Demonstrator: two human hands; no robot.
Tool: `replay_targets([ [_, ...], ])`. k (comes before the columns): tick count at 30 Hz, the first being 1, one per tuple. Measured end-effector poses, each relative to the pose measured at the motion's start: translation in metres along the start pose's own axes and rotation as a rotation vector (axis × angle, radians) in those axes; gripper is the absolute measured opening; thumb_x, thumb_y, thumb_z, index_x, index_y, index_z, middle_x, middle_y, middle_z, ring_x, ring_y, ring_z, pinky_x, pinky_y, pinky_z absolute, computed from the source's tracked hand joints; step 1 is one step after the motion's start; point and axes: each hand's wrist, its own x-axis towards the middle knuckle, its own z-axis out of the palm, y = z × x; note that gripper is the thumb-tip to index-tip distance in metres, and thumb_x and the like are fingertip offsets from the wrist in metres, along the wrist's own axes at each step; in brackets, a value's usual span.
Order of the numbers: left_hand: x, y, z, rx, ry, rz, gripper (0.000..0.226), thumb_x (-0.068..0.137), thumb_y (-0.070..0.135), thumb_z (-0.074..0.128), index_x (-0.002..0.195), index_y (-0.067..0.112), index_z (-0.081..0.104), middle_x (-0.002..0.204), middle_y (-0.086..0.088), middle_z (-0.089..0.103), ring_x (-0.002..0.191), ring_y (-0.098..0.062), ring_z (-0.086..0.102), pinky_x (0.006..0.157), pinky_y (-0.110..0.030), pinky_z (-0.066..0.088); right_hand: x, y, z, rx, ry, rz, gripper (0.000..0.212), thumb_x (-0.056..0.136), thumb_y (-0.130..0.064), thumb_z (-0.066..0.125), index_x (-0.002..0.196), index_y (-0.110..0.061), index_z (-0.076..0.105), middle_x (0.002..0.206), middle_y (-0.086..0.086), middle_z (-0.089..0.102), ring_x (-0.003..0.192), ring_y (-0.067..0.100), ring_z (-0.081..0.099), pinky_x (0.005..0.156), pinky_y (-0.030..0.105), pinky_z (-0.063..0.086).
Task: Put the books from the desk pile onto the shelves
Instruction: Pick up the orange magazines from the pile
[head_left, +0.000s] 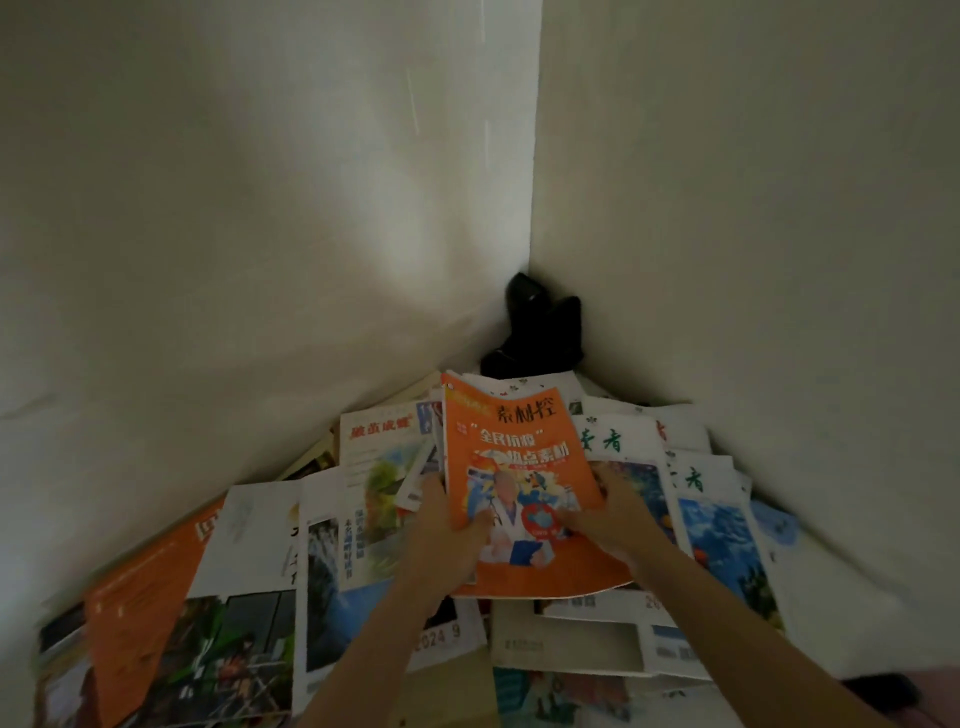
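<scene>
An orange magazine (511, 447) with Chinese lettering lies on top of a wide pile of books and magazines (249, 571) in a room corner. My left hand (441, 535) grips its left edge, thumb on the cover and fingers under it. My right hand (608, 514) holds the right edge, with the thumb pressed on the cover. The magazine's far end is tilted up a little off the pile. No shelf is in view.
Two white walls (260, 208) meet just behind the pile. A black object (540, 332) sits in the corner. White magazines with green lettering (613, 441) lie to the right, an orange one (140, 613) at the left. A dark thing (883, 691) lies at the lower right.
</scene>
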Motion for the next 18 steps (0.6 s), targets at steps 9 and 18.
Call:
replay_targets([
  [9,-0.007,0.050,0.061,-0.331,-0.237,0.005,0.066,0.086,0.013,0.072,0.128,0.039,0.028,0.110,0.013,0.065,0.098,-0.008,0.068,0.081,-0.040,0.059,-0.037,0.043,-0.092,0.424,0.154,-0.049,0.056,0.078,-0.025,0.078,0.119,-0.037,0.041,0.101,-0.003,0.065,0.084,0.024,0.071,0.060,0.036,0.059],
  [18,-0.002,-0.019,0.087,0.383,-0.042,0.065,0.037,0.074,0.023,0.077,0.103,0.018,0.055,0.103,-0.001,0.050,0.104,-0.018,0.045,0.086,-0.032,0.043,-0.015,0.102,-0.062,-0.085,0.142,-0.026,0.056,0.076,-0.041,0.075,0.125,-0.027,0.054,0.117,0.000,0.065,0.102,0.020,0.065,0.086,0.037,0.057],
])
